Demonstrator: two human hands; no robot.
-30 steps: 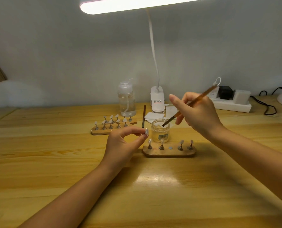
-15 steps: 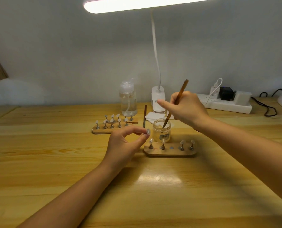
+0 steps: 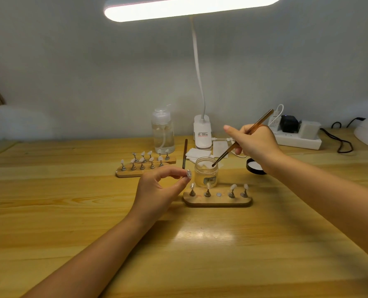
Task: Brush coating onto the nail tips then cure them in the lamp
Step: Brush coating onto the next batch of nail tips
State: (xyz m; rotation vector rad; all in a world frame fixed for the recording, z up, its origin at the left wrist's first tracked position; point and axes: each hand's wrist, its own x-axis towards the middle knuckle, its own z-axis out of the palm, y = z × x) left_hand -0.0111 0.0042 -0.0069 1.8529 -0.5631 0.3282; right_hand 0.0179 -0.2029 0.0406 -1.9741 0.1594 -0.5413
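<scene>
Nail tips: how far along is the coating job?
Done: cannot tell which tips are coated. In hand: left hand pinches one nail tip, leaving the middle slot of the near stand empty; right hand dips the brush in the open jar. Left: brushing, curing.

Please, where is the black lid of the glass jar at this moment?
In the head view the black lid lies flat on the table, to the right of the glass jar, partly hidden behind the right hand's wrist.
</scene>
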